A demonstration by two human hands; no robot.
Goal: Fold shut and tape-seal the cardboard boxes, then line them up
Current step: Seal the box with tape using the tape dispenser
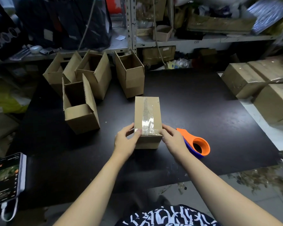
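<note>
At the near middle of the black tabletop [203, 103], a small brown cardboard box [147, 115] is standing with flaps folded shut and clear tape running along its top seam. The left hand [125, 141] is curling round the near left corner, thumb lying on the tape end. The right hand [173, 140] is wrapping the near right corner. Each grip is closing on this box and holding nothing else. Judging by the thumb, the hands are pressing the tape end over the near edge while steadying the box from both sides. Sealing looks about finished; lining up is not yet done.

Just right of the right hand, an orange-and-blue plastic tape dispenser [197, 145] is lying on its side, likely set close for quick pickup.

To the far left, four open-topped brown cardboard boxes [82, 111] are standing upright in a loose cluster, flaps pointing up, apparently waiting their turn. Their interiors are showing only dark cardboard walls. Nothing is visible inside, though the bottoms are partly hidden. Contents of the taped box: cannot tell.

At the far right, a stack of larger taped cartons [252, 82] is sitting. At the near left, a lit phone with a white cable [8, 178] is resting.
</note>
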